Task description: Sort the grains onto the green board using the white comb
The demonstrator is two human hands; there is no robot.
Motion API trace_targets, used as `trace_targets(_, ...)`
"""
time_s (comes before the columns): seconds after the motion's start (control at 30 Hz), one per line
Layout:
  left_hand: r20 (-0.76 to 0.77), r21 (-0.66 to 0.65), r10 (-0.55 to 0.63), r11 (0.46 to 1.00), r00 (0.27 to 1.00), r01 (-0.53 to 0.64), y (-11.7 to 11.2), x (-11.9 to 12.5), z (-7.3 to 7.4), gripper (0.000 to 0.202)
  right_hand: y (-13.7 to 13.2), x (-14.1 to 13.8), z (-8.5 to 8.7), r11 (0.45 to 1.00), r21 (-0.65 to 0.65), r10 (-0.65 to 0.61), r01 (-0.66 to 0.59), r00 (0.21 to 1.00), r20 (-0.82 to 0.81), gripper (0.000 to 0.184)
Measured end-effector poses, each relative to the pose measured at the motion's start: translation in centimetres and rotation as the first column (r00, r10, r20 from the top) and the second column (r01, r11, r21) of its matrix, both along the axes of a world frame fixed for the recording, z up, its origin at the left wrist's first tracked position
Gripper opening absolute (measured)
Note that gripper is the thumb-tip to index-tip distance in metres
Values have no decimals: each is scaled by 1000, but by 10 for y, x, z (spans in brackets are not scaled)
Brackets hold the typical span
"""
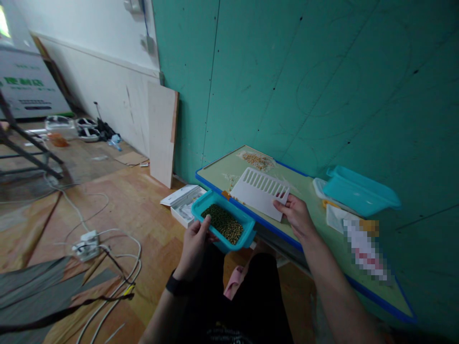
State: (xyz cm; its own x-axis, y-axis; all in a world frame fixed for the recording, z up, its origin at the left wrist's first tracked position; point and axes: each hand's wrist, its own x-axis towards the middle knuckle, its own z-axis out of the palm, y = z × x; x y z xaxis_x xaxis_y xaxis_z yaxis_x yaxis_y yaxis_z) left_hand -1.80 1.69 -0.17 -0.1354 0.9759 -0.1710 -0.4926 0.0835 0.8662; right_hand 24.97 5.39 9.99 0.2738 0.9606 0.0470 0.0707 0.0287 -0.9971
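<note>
My left hand (pixel 196 241) grips the near side of a turquoise plastic tub (pixel 247 228), thumb over its rim. Inside lie green beans (pixel 218 216) and yellowish beans (pixel 234 231), side by side. The tub is held at the table's front edge, just below the tabletop. My right hand (pixel 294 213) pinches the right end of a white slotted plastic panel (pixel 256 197), which lies low over the table with its slots toward the wall. Behind the panel, a pile of pale beans (pixel 256 160) is spread on the tabletop, and a few sit by the panel's left edge.
The green table (pixel 322 248) with blue edging stands against the green wall (pixel 287 71). A second turquoise tub (pixel 362 188) and a pixelated packet (pixel 366 251) are at its right. A white box (pixel 182 205) sits beyond my left hand. Cables and a power strip (pixel 86 245) lie on the floor.
</note>
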Motion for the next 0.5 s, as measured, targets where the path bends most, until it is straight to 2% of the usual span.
trace_targets(0.2,-5,-16,14,1000,1000,-14,1,1,0,53,-16,-20,-8,994,106,-41,36,998,44,51)
trace_targets(0.3,9,-18,17,1000,1000,-17,2,0,0,53,-16,-27,-11,986,158,-68,60,997,43,48)
trace_targets(0.43,30,-20,30,999,999,-29,2,0,0,55,12,-23,-9,954,252,-172,161,985,22,50)
trace_targets(0.5,28,-31,37,999,999,-36,2,0,0,56,31,-19,-8,950,262,-189,169,981,52,51)
